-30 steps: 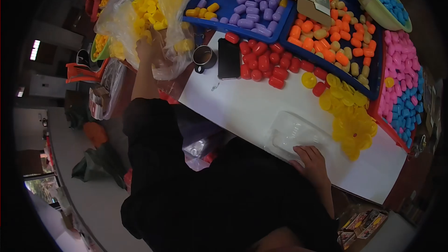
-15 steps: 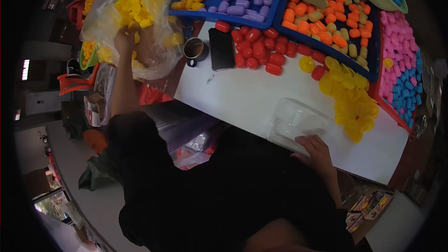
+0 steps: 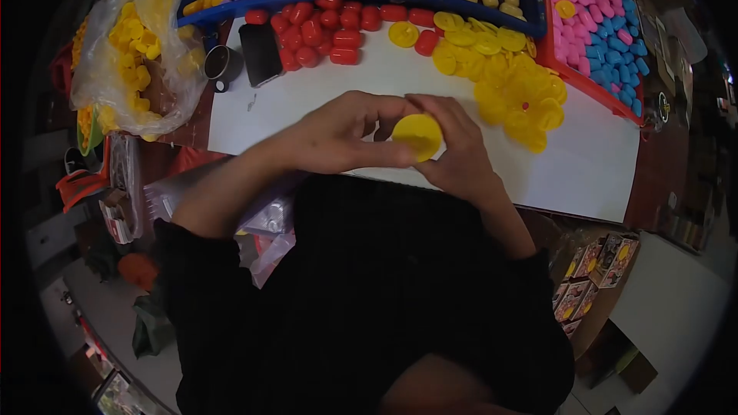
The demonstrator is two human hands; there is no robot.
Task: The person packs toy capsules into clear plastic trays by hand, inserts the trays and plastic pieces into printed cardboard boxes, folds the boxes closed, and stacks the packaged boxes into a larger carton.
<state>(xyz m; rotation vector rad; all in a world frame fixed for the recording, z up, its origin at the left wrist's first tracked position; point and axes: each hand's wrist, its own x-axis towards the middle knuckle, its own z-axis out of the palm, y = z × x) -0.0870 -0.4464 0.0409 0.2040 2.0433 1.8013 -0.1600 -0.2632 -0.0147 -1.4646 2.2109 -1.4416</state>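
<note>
Above the near edge of the white tabletop, my left hand point(image 3: 338, 134) and my right hand point(image 3: 465, 146) meet around a round yellow disc point(image 3: 417, 135). The left thumb presses near the disc's lower edge, while the right fingers curl over its top and side. Both hands are closed on it; what lies behind the disc between the palms is hidden. Just beyond the right hand spreads a heap of similar yellow discs point(image 3: 511, 96). Several red capsule-shaped pieces point(image 3: 311, 31) sit farther back. The clear plastic tray cannot be made out now.
A dark phone point(image 3: 260, 54) and a cup point(image 3: 222, 66) are at the left, beside a clear bag of yellow pieces point(image 3: 173, 100). Blue trays point(image 3: 453, 6) line the back. A red-edged tray point(image 3: 592, 90) holds pink and blue capsules at right.
My left hand has come from the plastic bag to the table's middle. My right hand has moved left to meet it, around a yellow disc. The view has shifted, and the clear tray is out of sight.
</note>
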